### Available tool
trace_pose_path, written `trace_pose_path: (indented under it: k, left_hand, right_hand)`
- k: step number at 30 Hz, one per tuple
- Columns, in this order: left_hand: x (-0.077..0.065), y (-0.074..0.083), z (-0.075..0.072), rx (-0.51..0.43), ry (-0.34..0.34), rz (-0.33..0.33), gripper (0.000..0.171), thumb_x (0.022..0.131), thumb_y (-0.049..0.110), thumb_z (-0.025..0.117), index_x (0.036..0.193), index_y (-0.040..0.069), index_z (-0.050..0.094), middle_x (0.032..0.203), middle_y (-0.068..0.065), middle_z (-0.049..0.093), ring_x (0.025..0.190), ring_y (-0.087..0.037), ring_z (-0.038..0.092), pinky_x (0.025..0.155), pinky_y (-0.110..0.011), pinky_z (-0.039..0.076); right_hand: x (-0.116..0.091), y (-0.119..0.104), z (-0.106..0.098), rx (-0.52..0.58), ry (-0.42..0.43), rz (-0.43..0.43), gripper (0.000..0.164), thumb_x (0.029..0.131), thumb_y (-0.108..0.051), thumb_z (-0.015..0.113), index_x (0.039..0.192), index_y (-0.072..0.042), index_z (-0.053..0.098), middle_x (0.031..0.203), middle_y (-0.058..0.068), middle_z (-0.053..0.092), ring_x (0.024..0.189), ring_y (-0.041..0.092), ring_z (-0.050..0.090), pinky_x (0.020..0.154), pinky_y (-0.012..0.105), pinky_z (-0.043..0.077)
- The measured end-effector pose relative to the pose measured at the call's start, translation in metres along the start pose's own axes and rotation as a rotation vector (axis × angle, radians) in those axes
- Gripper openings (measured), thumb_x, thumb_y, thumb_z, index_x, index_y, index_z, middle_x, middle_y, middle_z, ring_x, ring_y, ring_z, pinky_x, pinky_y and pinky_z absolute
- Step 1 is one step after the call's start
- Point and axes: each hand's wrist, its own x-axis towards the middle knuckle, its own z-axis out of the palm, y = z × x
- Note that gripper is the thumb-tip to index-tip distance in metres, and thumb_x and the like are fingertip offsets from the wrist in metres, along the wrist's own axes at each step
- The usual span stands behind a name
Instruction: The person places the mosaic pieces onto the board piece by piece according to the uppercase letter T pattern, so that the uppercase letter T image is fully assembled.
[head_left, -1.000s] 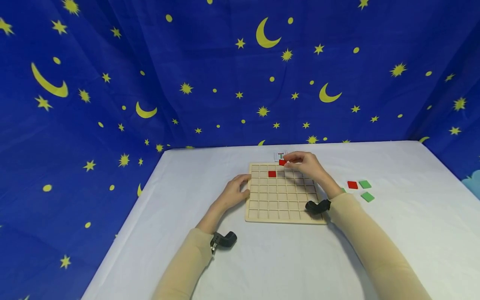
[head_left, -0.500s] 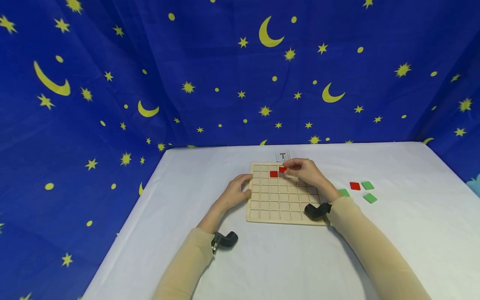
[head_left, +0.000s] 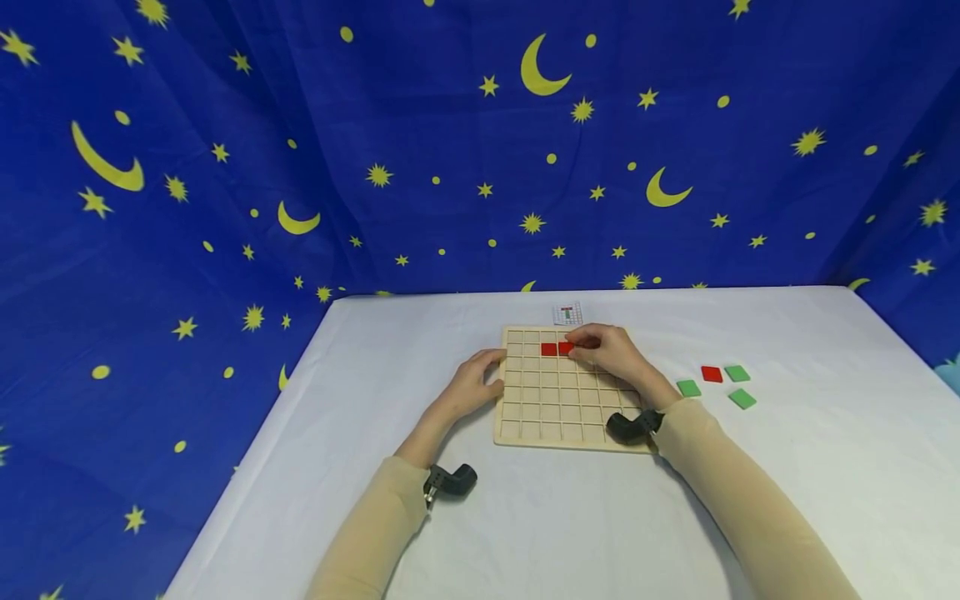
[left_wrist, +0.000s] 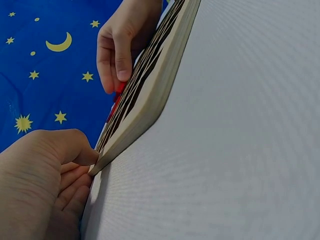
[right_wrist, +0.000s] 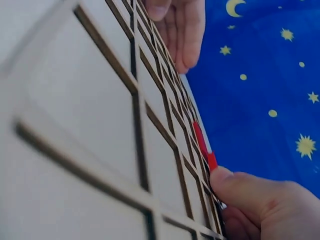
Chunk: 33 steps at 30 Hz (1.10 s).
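A square wooden grid board (head_left: 558, 417) lies on the white table. My left hand (head_left: 471, 385) holds its left edge, with thumb and curled fingers at the rim in the left wrist view. One red square tile (head_left: 549, 349) sits in a cell of the second row from the back. Right beside it, my right hand (head_left: 611, 350) pinches a second red tile (head_left: 565, 348) between thumb and fingers, over the neighbouring cell. In the right wrist view my thumb (right_wrist: 225, 175) presses at this tile's edge, and my fingertips are partly hidden behind the board.
Right of the board lie a loose red tile (head_left: 712, 374) and several green tiles (head_left: 738, 373). A small pattern card (head_left: 567, 313) lies behind the board. A blue curtain (head_left: 450, 125) with yellow moons and stars hangs behind the table (head_left: 525, 525).
My right hand has brought the red tile from the board's back edge toward me, down into line with the other red tile. My left hand has stayed at the board's edge.
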Motion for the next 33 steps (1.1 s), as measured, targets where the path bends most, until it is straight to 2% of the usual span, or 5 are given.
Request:
trace_pose_path:
  k: [8,17,21,33]
  left_hand:
    - [-0.0001,0.0015,0.0006,0.014,-0.013,-0.039,0.055,0.083,0.005,0.061,0.135,-0.003,0.046,0.134,-0.017,0.049,0.126,-0.028,0.043,0.107,-0.035,0.034]
    - [-0.0003,0.0008,0.0007,0.006,-0.009,-0.029,0.055,0.083,0.005,0.060,0.135,-0.004,0.046,0.134,-0.018,0.048,0.125,-0.028,0.044,0.106,-0.036,0.034]
    - [-0.0001,0.0013,0.0010,0.002,-0.011,-0.027,0.055,0.083,0.005,0.060,0.135,-0.003,0.046,0.134,-0.017,0.048,0.125,-0.029,0.044,0.106,-0.036,0.034]
    - [0.0006,0.0014,0.0015,0.007,-0.007,-0.037,0.056,0.082,0.004,0.061,0.135,-0.004,0.046,0.134,-0.017,0.049,0.124,-0.028,0.046,0.106,-0.035,0.035]
  right_hand:
    - [-0.0008,0.0013,0.0040,-0.051,0.017,-0.022,0.028,0.082,-0.013,0.072,0.109,-0.004,0.069,0.100,0.008,0.066,0.090,0.022,0.060,0.080,0.039,0.050]
    - [-0.0013,0.0007,0.0031,-0.097,0.019,-0.071,0.030,0.081,-0.013,0.074,0.109,-0.003,0.070,0.104,0.010,0.067,0.092,0.024,0.061,0.081,0.041,0.051]
    - [-0.0022,0.0007,0.0018,-0.108,0.015,-0.067,0.030,0.081,-0.014,0.074,0.109,-0.004,0.070,0.106,0.010,0.067,0.096,0.025,0.061,0.083,0.042,0.051]
    - [-0.0009,0.0035,-0.0010,-0.098,0.022,-0.096,0.027,0.081,-0.012,0.073,0.106,-0.004,0.071,0.101,0.007,0.069,0.094,0.024,0.063,0.082,0.040,0.052]
